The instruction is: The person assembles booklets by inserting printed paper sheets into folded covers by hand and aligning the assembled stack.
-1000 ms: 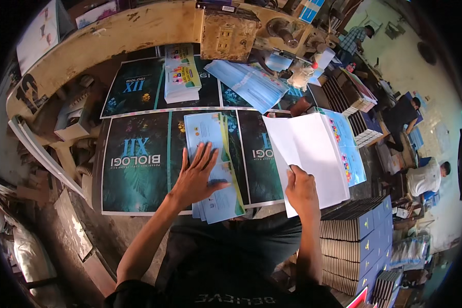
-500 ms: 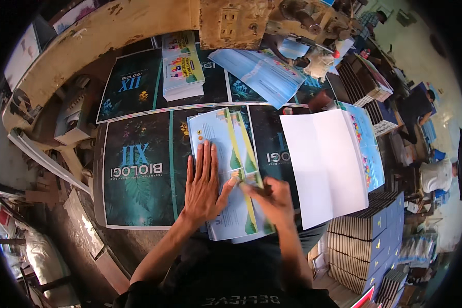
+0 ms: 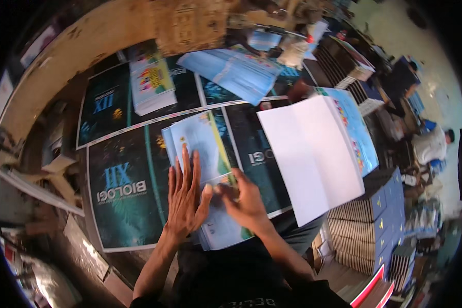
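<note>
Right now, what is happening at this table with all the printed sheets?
A person presses both hands on a light blue printed sheet that lies over large dark cover sheets. The left hand lies flat on it with fingers spread; the right hand pushes down beside it. A stack of white sheets waits to the right, over a pile of blue books.

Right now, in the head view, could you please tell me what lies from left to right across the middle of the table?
Large dark printed cover sheet → left hand → right hand → blank white folded sheets → stack of blue-covered books.
</note>
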The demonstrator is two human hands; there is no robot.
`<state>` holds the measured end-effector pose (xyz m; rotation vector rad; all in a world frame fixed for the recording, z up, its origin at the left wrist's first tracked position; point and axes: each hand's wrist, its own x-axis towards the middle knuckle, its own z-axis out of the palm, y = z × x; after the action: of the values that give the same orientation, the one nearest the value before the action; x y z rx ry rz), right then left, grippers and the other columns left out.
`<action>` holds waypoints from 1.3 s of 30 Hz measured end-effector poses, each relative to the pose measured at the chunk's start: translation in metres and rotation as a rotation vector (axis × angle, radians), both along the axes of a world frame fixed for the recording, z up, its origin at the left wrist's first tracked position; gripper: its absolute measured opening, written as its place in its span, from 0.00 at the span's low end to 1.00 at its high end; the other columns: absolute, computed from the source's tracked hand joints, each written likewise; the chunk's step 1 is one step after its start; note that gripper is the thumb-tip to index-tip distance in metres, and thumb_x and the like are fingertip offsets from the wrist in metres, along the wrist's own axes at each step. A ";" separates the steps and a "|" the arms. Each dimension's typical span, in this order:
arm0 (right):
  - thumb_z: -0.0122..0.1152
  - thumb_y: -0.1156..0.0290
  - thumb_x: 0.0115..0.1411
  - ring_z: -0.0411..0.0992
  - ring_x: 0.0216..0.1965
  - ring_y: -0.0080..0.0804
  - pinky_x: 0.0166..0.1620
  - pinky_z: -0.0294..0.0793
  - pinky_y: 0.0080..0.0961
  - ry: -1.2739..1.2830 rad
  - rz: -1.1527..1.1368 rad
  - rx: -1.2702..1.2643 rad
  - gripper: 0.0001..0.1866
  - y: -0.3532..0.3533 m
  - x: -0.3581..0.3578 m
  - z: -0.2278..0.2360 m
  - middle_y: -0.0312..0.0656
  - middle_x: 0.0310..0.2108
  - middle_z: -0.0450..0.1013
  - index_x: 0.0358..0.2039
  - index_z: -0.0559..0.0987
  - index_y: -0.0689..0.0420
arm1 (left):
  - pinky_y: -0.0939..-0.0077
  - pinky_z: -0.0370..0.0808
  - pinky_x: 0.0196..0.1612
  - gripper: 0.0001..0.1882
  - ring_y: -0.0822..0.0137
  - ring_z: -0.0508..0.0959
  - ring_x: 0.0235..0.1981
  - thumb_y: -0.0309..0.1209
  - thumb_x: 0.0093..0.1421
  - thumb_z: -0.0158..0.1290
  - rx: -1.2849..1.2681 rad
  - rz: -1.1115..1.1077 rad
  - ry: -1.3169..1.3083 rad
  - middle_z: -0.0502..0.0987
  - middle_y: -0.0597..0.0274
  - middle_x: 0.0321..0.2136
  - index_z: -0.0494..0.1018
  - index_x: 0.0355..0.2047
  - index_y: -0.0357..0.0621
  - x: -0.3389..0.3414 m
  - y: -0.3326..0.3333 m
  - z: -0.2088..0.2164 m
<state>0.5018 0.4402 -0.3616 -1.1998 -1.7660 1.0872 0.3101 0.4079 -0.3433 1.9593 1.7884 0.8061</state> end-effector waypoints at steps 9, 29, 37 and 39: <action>0.64 0.65 0.65 0.76 0.50 0.64 0.47 0.77 0.52 -0.803 -0.254 0.259 0.22 0.004 0.096 0.088 0.64 0.50 0.75 0.55 0.73 0.64 | 0.38 0.38 0.74 0.68 0.37 0.38 0.77 0.63 0.51 0.66 0.009 0.005 0.195 0.43 0.30 0.74 0.45 0.72 0.23 -0.001 -0.003 -0.004; 0.67 0.63 0.64 0.77 0.53 0.56 0.49 0.78 0.45 -0.248 -0.036 -0.084 0.33 -0.036 -0.002 0.056 0.55 0.49 0.76 0.64 0.63 0.63 | 0.32 0.39 0.72 0.39 0.36 0.43 0.76 0.48 0.71 0.47 0.060 0.026 0.401 0.41 0.32 0.75 0.53 0.74 0.37 0.003 -0.010 0.009; 0.74 0.56 0.58 0.42 0.77 0.60 0.76 0.44 0.53 -0.404 0.379 0.171 0.55 -0.058 -0.012 0.021 0.64 0.74 0.46 0.72 0.50 0.70 | 0.38 0.44 0.73 0.35 0.39 0.48 0.76 0.39 0.72 0.45 -0.019 -0.027 0.373 0.49 0.36 0.74 0.52 0.74 0.36 -0.012 0.014 -0.001; 0.73 0.56 0.58 0.42 0.77 0.60 0.75 0.45 0.53 -0.402 0.395 0.177 0.54 -0.058 -0.011 0.026 0.64 0.74 0.46 0.72 0.50 0.69 | 0.41 0.45 0.74 0.35 0.43 0.51 0.75 0.41 0.73 0.44 0.095 0.038 0.370 0.52 0.40 0.73 0.52 0.73 0.35 -0.028 0.047 -0.009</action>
<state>0.4910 0.3817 -0.3360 -1.0354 -2.4325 0.9164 0.2825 0.4544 -0.3527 2.2608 2.0282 0.5755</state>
